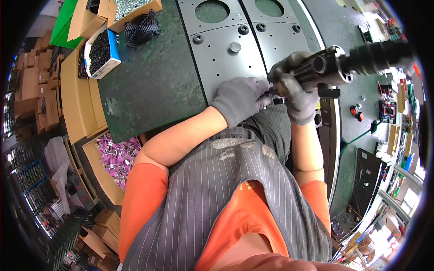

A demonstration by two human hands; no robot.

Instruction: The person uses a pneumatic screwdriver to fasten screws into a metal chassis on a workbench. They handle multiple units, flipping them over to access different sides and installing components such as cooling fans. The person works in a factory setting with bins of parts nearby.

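Observation:
My right hand (300,103), in a dark grey glove, is wrapped round a hand-held power tool (320,67) with a grey body and a thick black round end. Its narrow end points left and down toward my left hand (239,98). That hand, also gloved, rests at the near edge of a grey metal panel (226,63) with its fingertips pinched together close to the tool. What lies between them is too small and too covered to make out. Black round feet (198,39) and a grey disc-shaped piece (234,47) sit on the panel.
A second metal panel (285,45) lies alongside on the green bench (149,86). Black wire fan guards (142,30), a box of small black parts (110,58) and a carton of silver screws (129,9) stand far left. Purple-and-silver pieces (118,158) fill a carton near my left elbow.

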